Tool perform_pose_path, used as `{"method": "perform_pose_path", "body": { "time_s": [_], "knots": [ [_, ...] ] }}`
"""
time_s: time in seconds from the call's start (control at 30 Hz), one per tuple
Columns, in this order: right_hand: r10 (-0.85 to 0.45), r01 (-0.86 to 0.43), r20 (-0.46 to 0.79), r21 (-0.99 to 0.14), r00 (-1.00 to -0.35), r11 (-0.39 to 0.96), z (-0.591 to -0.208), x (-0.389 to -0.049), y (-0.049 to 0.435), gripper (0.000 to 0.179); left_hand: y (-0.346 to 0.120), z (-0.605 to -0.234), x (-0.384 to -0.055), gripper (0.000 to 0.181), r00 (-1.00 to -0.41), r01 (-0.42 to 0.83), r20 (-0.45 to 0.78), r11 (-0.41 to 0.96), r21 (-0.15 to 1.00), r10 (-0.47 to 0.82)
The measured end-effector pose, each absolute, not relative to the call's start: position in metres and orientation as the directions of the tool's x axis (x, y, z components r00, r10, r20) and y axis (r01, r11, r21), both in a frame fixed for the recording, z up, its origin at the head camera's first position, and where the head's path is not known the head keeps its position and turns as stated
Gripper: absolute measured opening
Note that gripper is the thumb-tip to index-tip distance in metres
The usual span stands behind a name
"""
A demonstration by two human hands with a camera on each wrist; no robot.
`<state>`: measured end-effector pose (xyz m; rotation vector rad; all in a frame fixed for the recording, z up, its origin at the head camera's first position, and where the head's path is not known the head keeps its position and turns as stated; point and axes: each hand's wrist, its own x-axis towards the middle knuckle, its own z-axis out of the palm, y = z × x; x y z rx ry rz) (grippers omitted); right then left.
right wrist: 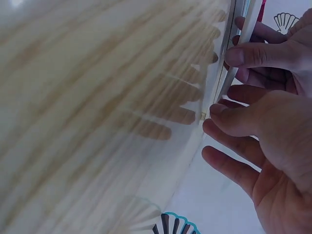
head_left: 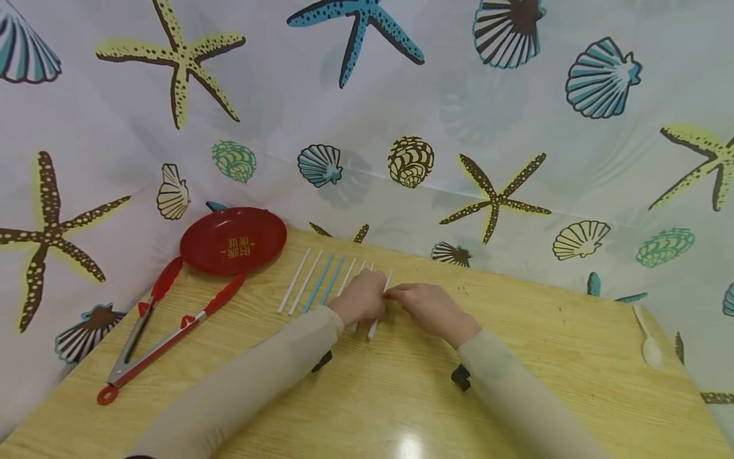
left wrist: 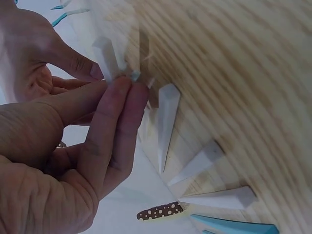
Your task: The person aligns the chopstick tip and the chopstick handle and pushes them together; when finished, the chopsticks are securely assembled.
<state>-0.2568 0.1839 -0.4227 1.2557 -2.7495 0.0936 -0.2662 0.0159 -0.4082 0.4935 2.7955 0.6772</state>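
My left hand [head_left: 366, 294] grips a white chopstick [head_left: 373, 329] at the right end of a row. Its thumb and fingers [left wrist: 122, 102] pinch the stick in the left wrist view. My right hand [head_left: 430, 308] meets it from the right, with thumb and index finger pinching the same chopstick [right wrist: 249, 24] close to one end. To the left lie two blue chopsticks [head_left: 318, 283] between white chopsticks [head_left: 294, 280], roughly parallel and spaced apart. The left hand covers part of the white chopsticks nearest it.
A red plate [head_left: 229, 242] leans at the back left against the patterned cloth [head_left: 390, 210]. Red-handled tongs [head_left: 166, 344] lie spread open before it. A pale spoon [head_left: 650, 347] rests near the right edge of the wooden table [head_left: 545, 357].
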Motion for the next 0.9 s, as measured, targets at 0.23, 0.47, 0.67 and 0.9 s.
{"method": "perform_pose_path", "body": {
  "time_s": [0.23,0.47,0.67,0.9],
  "knots": [
    [-0.753,-0.753,0.101,0.041,-0.651,0.656,-0.423,-0.258,0.178,0.031,0.015,-0.411,-0.269,0.022,-0.913,0.317,-0.105,0.846,0.428,0.395],
    [-0.728,-0.728,0.057,0.032,-0.683,0.685,-0.422,-0.258,0.174,0.031,0.017,-0.413,-0.271,0.023,-0.917,0.332,-0.073,0.853,0.403,0.391],
    [-0.730,-0.729,0.045,0.050,-0.682,0.683,-0.424,-0.256,0.173,0.035,0.018,-0.413,-0.270,0.021,-0.923,0.290,-0.109,0.853,0.433,0.369],
    [-0.725,-0.722,0.045,0.072,-0.687,0.688,-0.426,-0.256,0.172,0.028,0.016,-0.412,-0.269,0.017,-0.915,0.325,-0.089,0.851,0.412,0.392]
  ]
}}
